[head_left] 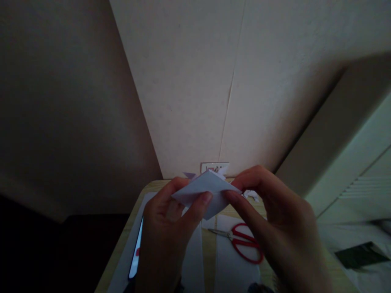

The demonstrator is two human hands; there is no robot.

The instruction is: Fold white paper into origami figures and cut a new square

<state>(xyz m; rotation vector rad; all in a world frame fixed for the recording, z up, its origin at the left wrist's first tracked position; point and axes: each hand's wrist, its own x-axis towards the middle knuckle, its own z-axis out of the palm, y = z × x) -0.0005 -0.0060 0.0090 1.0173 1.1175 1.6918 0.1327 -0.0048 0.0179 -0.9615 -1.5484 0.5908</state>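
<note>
A folded piece of white paper (198, 188), roughly diamond-shaped, is held up above the small table between both hands. My left hand (174, 215) grips its left part, the thumb pressed flat on the near face and the fingers behind. At the right corner, my right hand (275, 215) pinches the paper between thumb and index finger. Below the hands, red-handled scissors (233, 235) lie on a white sheet (226, 260), blades pointing left. More folded white paper shows partly behind the held piece, including a small shape (252, 195) by the right fingers.
A phone (136, 252) with a lit screen lies at the left of the wooden table (209, 260), half hidden by my left forearm. A wall socket (224, 166) sits behind the table. White furniture (363, 162) stands on the right, near a dark green item (362, 255).
</note>
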